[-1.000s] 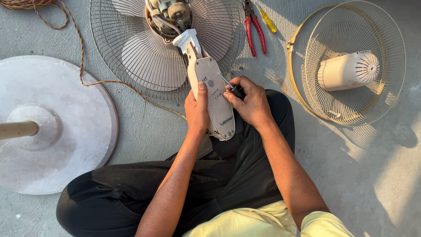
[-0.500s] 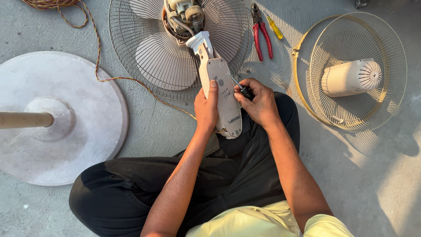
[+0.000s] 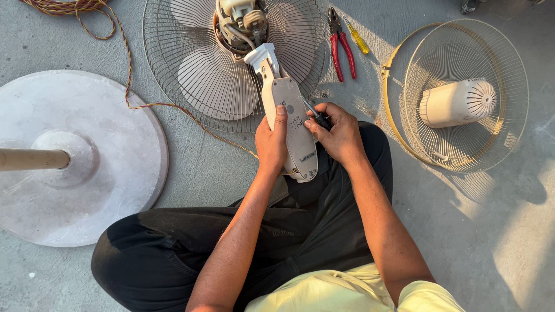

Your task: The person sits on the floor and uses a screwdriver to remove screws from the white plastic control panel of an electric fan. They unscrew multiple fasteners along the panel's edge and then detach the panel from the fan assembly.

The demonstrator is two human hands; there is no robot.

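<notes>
Fan neck housing (image 3: 293,124): grey, elongated, resting over the person's lap, upper end joined to the exposed motor (image 3: 240,20). Left hand (image 3: 270,141) grasps the housing from its left side, thumb on the top face. Right hand (image 3: 338,133) clenched around a screwdriver (image 3: 315,114), tip against the housing's right edge. Behind the motor: blades (image 3: 217,81) lying in the rear grille (image 3: 173,58). Twisted cord (image 3: 130,86) runs left along the floor. Round base (image 3: 87,162) at left. Red pliers (image 3: 341,46) and yellow screwdriver (image 3: 358,39) just beyond. Front grille (image 3: 509,115) at right, motor cover (image 3: 457,103) inside it.
</notes>
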